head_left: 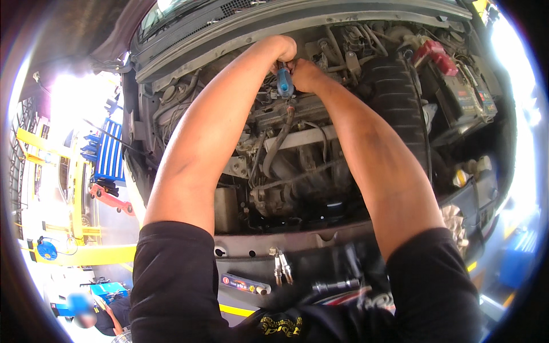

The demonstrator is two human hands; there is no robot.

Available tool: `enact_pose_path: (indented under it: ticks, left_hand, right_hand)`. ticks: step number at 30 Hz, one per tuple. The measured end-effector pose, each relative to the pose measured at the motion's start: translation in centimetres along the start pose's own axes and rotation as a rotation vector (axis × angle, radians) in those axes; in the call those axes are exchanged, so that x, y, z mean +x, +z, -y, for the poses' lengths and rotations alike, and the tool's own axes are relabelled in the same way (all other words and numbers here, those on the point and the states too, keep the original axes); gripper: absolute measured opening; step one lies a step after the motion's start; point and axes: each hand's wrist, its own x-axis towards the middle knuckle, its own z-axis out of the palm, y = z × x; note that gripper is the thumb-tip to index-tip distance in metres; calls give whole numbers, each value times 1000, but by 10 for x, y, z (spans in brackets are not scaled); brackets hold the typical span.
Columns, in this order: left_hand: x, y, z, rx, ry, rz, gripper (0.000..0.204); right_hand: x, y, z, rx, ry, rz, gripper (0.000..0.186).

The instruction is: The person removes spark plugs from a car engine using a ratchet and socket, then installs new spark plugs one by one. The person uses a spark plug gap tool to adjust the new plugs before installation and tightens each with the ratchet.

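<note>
Both my arms reach deep into a car's engine bay [297, 137]. My left hand [284, 50] bends down at the far side of the engine, its fingers curled and mostly hidden. Close against it, on the right, is my right hand [305, 75], with fingers drawn together. Between them a blue screwdriver handle [285, 83] points back toward me. My left fingers seem to close round its far end; its tip is out of sight. What the right fingertips pinch is hidden. Just below the handle, a black hose [282, 137] curves over the engine.
On the car's front edge lie spark plugs [281, 266], a small printed box [246, 283] and a metal socket extension [337, 284]. A battery [460, 103] with a red terminal cover [436, 57] sits at right. Beyond the car are a red floor jack [111, 199] and another person [111, 317].
</note>
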Motion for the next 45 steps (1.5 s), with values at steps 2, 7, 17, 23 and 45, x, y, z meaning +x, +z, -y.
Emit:
enact_pose_path:
  ticks: [2,7,17,23,45]
  left_hand:
    - [4,-2,6,-122,-85,-36,31]
    - [30,0,9,-323,-219,-30,30]
    - [31,-2,-13,-3,-184,-174,18]
    - [41,-7,-4,168,44,-29,25]
    - [60,48,-56,-505,-439,-472,44]
  right_hand:
    - [2,9,0,-55,-53,-61,19]
    - [19,25,-26,173,-70,65,17]
    - [23,35,-13,132,-187,59,46]
    - [54,68,-65,420,-210,44,40]
    - [48,7,-75,939,9,270,44]
